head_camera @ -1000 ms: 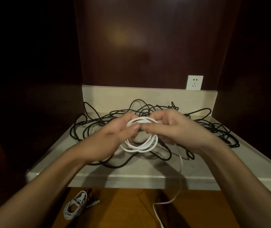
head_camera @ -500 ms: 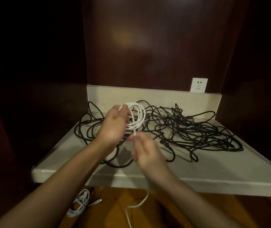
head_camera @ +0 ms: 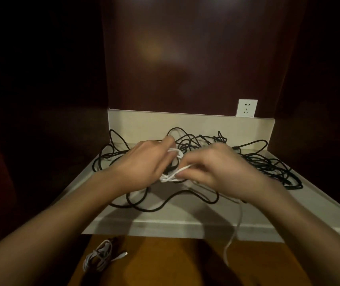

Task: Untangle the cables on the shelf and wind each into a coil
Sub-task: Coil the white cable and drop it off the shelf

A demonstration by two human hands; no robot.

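A white cable coil (head_camera: 172,175) hangs between my two hands above the pale shelf (head_camera: 185,220). My left hand (head_camera: 144,162) grips the coil's left side, fingers curled round its loops. My right hand (head_camera: 212,168) pinches a white strand against the coil's right side. The cable's loose tail (head_camera: 238,226) drops past the shelf's front edge. Under and behind my hands a tangle of black cable (head_camera: 264,164) sprawls over the shelf, from the left wall to the right side.
A wound white cable (head_camera: 101,254) lies on the brown wooden surface below the shelf at the left. A white wall socket (head_camera: 247,107) sits above the shelf's raised back lip. Dark wooden walls close in the shelf on both sides.
My right hand has come up from below the coil to its right side and now pinches a strand there. The coil has dropped lower and lies flatter between both hands.
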